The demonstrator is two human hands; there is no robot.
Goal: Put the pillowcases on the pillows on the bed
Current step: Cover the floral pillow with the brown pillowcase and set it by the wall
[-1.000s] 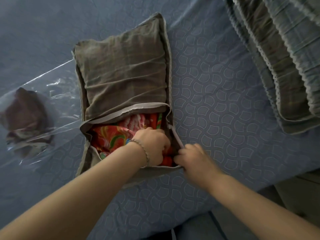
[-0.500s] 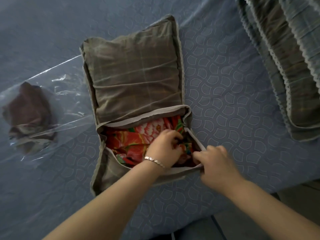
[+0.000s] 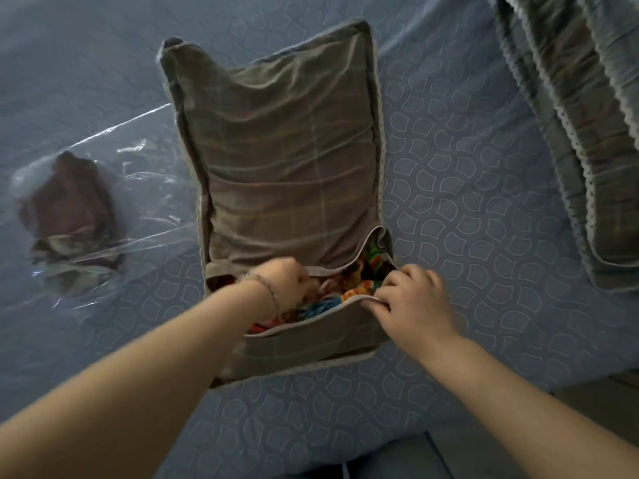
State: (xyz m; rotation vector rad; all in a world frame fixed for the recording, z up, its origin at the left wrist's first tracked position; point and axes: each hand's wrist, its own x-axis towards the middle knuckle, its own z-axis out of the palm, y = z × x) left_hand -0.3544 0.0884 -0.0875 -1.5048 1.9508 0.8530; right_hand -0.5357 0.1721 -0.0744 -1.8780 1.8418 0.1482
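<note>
A grey-green checked pillowcase (image 3: pixel 283 167) lies on the blue bed, its open end toward me. Inside the opening shows a pillow (image 3: pixel 359 288) with a bright red, orange and green flowered cover. My left hand (image 3: pixel 280 281), with a bracelet on the wrist, is closed at the upper edge of the opening, fingers tucked partly inside. My right hand (image 3: pixel 411 299) pinches the lower hem of the pillowcase at the right corner of the opening.
A clear plastic bag (image 3: pixel 103 216) holding folded dark fabric (image 3: pixel 72 209) lies to the left. A folded checked blanket with lace trim (image 3: pixel 570 133) lies at the upper right. The blue quilted bedsheet (image 3: pixel 466 219) ends at the bed's edge near me, bottom right.
My left hand has slid left and up from the pillow's middle to the upper edge of the opening. The flap now hides more of the flowered pillow. My right hand still holds the lower hem.
</note>
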